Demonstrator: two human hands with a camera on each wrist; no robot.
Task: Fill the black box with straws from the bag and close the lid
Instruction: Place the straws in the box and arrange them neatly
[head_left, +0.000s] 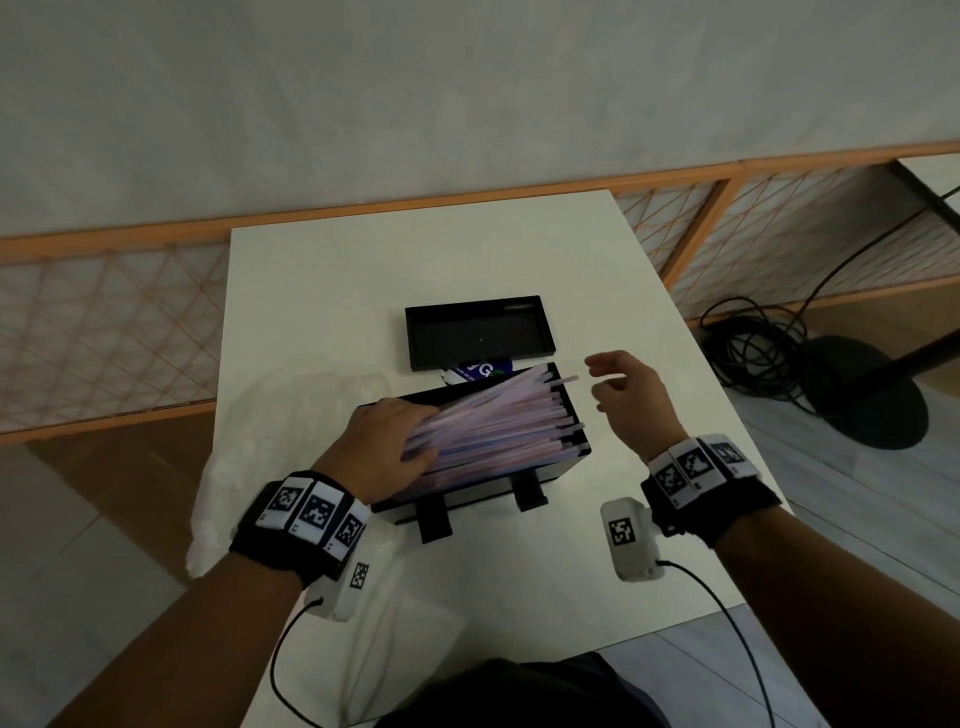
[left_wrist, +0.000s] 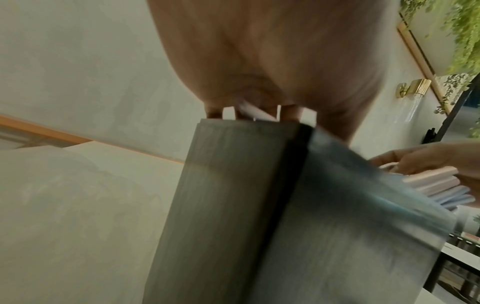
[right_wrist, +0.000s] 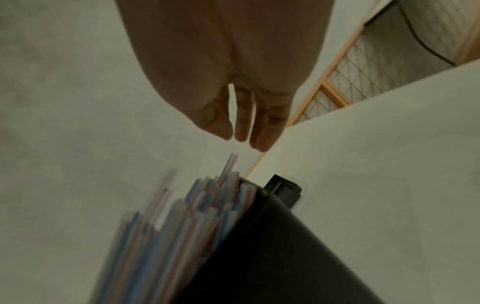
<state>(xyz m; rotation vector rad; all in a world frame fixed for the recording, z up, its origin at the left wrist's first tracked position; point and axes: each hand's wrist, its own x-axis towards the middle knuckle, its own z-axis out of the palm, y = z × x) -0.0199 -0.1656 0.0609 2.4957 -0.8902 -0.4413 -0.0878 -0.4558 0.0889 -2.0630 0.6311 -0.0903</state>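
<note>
My left hand (head_left: 385, 441) is clamping thin pastel plastic straws (head_left: 498, 421), likely light and slippery, by their ends; right hand (head_left: 628, 395) hovering, fingers apart

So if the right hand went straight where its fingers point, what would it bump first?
Probably the straws poking out past the box's right end. The right hand's open fingers aim at the tips, with a small gap left; depth is hard to judge.

Only a large white "G" reads on the blue label (head_left: 480, 370).
</note>
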